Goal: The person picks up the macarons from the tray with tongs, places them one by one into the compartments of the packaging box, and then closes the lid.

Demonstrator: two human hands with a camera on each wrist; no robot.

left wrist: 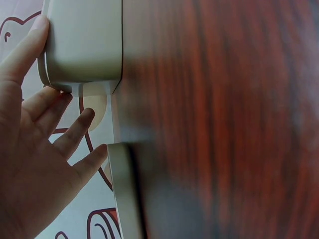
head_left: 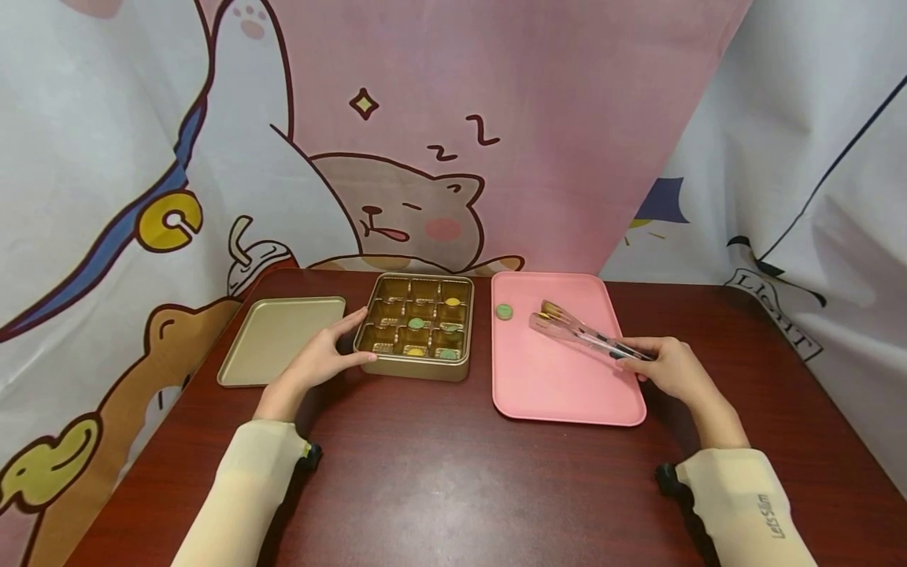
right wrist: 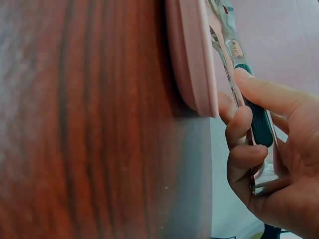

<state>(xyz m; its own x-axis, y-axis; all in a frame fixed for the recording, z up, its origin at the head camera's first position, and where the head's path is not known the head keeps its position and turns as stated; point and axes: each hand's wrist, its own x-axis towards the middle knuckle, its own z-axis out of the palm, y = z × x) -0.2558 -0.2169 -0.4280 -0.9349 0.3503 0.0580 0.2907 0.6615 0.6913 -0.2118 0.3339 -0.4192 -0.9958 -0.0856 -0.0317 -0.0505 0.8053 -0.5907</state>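
Note:
My left hand (head_left: 319, 358) rests against the left side of a gold tin (head_left: 418, 368), thumb at its front corner and forefinger along its side. The fingers look fairly straight in the left wrist view. Inside the tin, a divided gold insert holds several green discs (head_left: 416, 324) and yellow discs (head_left: 452, 302). My right hand (head_left: 676, 368) grips tongs (head_left: 588, 337) by their dark handle pads, thumb on one arm and fingers curled round the other. The clear tips point left over the pink tray (head_left: 553, 386), with something yellow (head_left: 546, 316) at them. A green disc (head_left: 504, 312) lies on the tray's upper left.
Left of the tin lies a flat gold lid (head_left: 276, 339), partly behind my left hand. The dark red wooden table (head_left: 439, 472) ends at a cartoon-printed cloth (head_left: 538, 142) standing along its back and sides.

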